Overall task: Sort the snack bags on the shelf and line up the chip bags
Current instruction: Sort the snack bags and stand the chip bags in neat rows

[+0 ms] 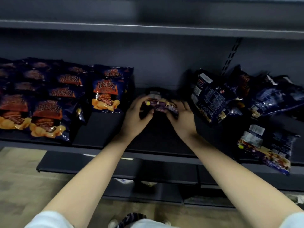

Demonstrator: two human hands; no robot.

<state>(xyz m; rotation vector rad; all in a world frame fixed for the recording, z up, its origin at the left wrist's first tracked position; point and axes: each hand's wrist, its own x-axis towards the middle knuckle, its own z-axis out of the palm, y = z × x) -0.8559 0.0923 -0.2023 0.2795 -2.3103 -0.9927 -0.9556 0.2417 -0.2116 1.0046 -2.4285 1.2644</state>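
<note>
**Purple bag held in both hands at mid-shelf**

I have the purple bag (160,104) in the gap at the middle of the shelf (102,129), between the chip rows (47,116) on the left and the loose pile (212,97) on the right. My left hand (138,116) curls round its left end and my right hand (182,119) round its right end, fingers pinching the foil.

To do this step well, I judge I should hold it by the edges without crushing it, turn its front toward me, and set it apart from the orange-fronted chips, starting its own group. 1 more bag (266,148) like it lies near right, overhanging the edge.

The chip fronts carry big orange Chinese characters; blur stops me reading them surely. A small Latin line below is illegible. The pile shows backs with white panels and fine print, unreadable.
</note>
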